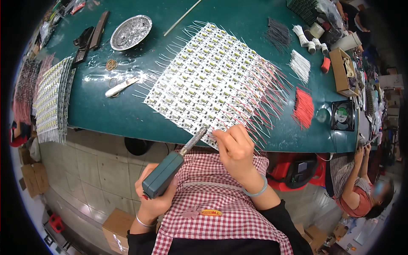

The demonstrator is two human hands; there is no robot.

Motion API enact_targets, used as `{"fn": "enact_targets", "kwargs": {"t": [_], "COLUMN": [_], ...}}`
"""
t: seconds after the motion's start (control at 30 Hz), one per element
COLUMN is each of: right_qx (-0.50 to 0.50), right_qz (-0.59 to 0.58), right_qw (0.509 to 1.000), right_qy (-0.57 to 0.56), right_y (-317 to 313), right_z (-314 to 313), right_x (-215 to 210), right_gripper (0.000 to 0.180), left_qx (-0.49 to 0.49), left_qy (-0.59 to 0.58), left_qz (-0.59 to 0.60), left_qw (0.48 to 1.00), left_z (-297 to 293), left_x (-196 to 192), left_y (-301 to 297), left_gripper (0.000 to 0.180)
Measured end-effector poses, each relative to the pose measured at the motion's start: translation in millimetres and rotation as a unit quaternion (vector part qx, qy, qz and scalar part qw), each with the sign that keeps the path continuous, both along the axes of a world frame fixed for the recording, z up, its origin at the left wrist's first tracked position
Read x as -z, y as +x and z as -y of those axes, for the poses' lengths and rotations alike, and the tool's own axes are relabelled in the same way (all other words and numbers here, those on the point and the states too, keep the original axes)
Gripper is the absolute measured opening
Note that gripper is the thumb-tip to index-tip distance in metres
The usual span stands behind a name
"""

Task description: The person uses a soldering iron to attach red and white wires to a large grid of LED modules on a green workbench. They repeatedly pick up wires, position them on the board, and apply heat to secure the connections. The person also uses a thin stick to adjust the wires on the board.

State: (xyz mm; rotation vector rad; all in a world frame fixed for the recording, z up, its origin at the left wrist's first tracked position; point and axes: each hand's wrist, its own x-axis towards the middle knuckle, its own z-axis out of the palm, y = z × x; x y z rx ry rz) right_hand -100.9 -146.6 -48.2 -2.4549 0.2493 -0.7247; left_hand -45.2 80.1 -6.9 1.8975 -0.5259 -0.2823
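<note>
My left hand is wrapped round the dark green body of a soldering gun. Its metal barrel points up and away, with the tip at the near edge of a big white circuit board panel. Rows of small boards with green parts fill the panel. White wires stick out of its left side, red and white ones out of its right. Just right of the tip, my right hand is closed in a pinch at the panel's near edge. What sits between those fingertips is too small to make out, possibly a thin wire.
On the green table lie a metal bowl, a white-handled cutter, red wires, white wires and dark wires. A small fan stands at right. Stacked panels overhang the left edge. Another person works at far right.
</note>
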Motion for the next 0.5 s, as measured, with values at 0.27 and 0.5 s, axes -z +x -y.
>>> {"fn": "enact_targets", "kwargs": {"t": [0.27, 0.5], "right_qx": [0.005, 0.004], "right_qz": [-0.010, -0.012], "right_qw": [1.000, 1.000], "right_qy": [-0.003, -0.006], "right_y": [0.7, 1.2], "right_z": [0.0, 0.4], "right_x": [-0.9, -1.4], "right_gripper": [0.024, 0.024], "left_qx": [0.011, 0.019], "left_qy": [0.023, 0.037], "left_qz": [0.021, 0.037], "left_qw": [0.999, 0.998], "left_z": [2.7, 3.3], "left_x": [2.4, 1.2], "left_y": [1.4, 2.7], "left_gripper": [0.018, 0.018]}}
